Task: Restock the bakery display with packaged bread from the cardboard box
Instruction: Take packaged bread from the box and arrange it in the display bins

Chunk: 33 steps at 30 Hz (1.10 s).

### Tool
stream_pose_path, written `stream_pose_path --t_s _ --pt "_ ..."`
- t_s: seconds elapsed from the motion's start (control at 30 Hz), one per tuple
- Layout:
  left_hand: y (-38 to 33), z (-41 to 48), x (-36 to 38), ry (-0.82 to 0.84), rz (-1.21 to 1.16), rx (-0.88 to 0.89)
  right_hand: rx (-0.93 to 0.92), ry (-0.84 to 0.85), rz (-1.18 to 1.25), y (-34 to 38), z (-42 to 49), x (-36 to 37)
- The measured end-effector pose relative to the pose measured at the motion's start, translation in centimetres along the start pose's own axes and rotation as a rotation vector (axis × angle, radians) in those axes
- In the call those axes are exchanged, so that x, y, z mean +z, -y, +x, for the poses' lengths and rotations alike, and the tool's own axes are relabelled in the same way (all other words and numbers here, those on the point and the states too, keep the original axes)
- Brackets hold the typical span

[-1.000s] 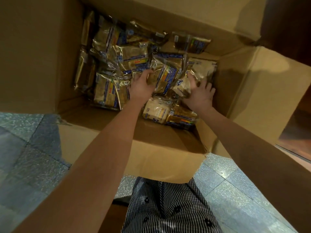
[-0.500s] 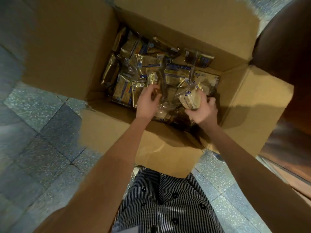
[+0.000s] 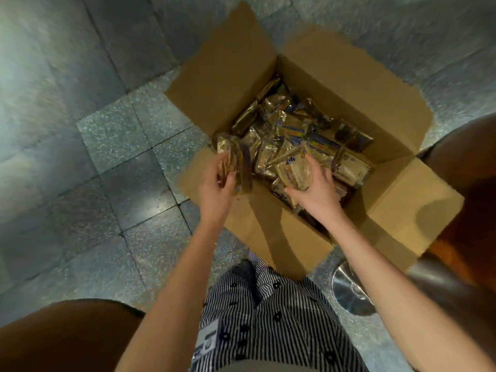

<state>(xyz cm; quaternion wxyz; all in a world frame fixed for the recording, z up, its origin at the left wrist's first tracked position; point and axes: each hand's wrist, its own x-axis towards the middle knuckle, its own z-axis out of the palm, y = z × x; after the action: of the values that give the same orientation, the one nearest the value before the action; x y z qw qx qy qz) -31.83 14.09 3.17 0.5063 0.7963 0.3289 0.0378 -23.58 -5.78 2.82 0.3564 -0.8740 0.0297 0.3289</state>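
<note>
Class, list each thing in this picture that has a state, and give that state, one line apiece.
cardboard box: open, flaps spread outward, on the floor
loose bread packets: lying jumbled inside the box
left hand: grips packaged bread at the box's left edge
right hand: grips a bread packet over the box

Single head-worn cam, wide-angle, edges bent. Looks steeply down & a bit fwd from above, past the striped apron (image 3: 268, 318) at frame bottom, onto the open cardboard box (image 3: 402, 205) on the tiled floor (image 3: 107, 135). Box sits near, approx centre-right; floor fills left & top.
</note>
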Motion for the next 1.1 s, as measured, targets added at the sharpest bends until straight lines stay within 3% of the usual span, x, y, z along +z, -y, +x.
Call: stream_pose_path --t_s 0.2,0.33,0.63,1.1 --pt "1.4 -5.3 -7.4 -0.289 -0.105 -0.12 -0.125 0.02 0.071 6.1 -3.2 3.4" --pt "3.4 -11.0 -12.5 -0.457 -0.135 -0.1 -0.211 0.155 0.033 7.9 -7.5 7.7" --pt "9.9 -31.5 -20.3 -0.824 -0.238 -0.231 -0.44 0.424 -0.218 7.0 -23.7 17.0" --pt "19.8 -60.5 -24.7 -1.489 -0.288 -0.502 -0.958 0.801 -0.64 4.5 -46.3 31.7"
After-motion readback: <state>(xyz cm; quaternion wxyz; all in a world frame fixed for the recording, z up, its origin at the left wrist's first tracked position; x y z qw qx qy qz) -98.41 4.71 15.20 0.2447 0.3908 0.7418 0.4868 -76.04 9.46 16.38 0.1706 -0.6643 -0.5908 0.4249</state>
